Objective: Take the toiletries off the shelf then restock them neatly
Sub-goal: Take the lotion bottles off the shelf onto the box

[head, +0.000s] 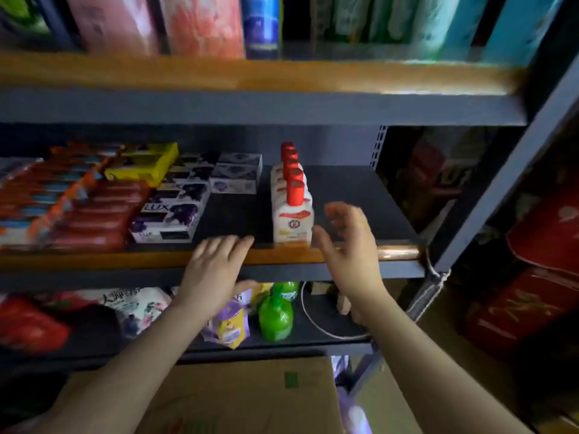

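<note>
A row of several white bottles with red caps stands front to back on the dark middle shelf. My left hand hovers open at the shelf's wooden front lip, left of the front bottle. Just right of that bottle my right hand is open with relaxed fingers, close to it but holding nothing. Boxes of Lux soap lie in a column on the left, with more soap boxes behind them. Red toothpaste boxes and a yellow box fill the far left.
Tall packs and a blue can stand on the upper shelf. Green bottles, purple pouches and refill bags sit on the lower shelf. A cardboard box is below my arms. Red cartons are stacked right of the grey upright.
</note>
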